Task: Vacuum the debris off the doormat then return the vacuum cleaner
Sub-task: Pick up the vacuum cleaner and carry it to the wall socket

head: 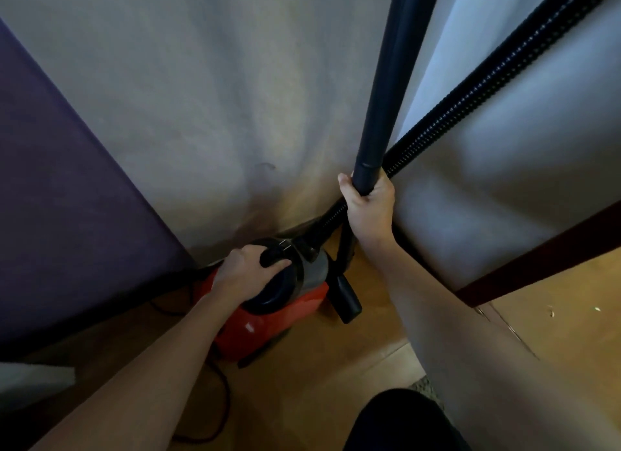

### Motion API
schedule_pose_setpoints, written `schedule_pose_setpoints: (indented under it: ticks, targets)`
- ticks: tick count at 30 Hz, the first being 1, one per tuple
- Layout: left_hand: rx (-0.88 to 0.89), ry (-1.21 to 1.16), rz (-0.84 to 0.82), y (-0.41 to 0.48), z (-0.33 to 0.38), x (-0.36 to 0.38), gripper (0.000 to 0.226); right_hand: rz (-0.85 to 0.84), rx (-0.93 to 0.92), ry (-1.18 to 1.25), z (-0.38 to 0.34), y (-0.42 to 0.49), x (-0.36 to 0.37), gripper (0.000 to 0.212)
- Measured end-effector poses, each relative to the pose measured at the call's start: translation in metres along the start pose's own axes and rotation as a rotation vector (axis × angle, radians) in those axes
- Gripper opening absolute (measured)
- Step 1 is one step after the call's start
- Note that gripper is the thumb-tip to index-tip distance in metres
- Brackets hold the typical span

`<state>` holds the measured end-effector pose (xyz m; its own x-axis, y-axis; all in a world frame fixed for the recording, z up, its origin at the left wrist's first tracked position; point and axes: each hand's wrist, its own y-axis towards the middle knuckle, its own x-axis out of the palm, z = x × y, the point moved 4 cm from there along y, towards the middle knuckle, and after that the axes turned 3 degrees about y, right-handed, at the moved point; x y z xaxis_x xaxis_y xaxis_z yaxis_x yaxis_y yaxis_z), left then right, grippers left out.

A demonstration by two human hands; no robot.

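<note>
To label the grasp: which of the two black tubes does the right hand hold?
The smooth rigid tube; the ribbed hose passes behind the right hand.

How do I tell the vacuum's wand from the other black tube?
Find the red vacuum cleaner, low and centre. Just above it, the right hand grips the wand, which rises out of frame. It is smooth and rigid; the hose beside it is ribbed.

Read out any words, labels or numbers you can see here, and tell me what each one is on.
No text here can be read.
White patch on the red vacuum: possibly a label, too blurred to read.
Tube and hose: no lettering shows.
</note>
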<state>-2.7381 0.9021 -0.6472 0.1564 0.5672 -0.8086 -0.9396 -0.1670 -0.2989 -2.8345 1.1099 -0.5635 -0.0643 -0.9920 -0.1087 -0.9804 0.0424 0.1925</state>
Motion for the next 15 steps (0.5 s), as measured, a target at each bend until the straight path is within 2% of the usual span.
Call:
schedule_pose_setpoints:
  ticks: [8,15]
  targets:
    - [0.018,-0.025,-0.043,0.018,-0.008,0.029,0.037,0.028,0.061,0.04,0.035,0.007,-0.005,0.019]
    - [0.047,-0.013,0.017,0.032,-0.004,0.045,0.036,0.013,0.029,0.019,0.055,0.023,-0.016,0.022]
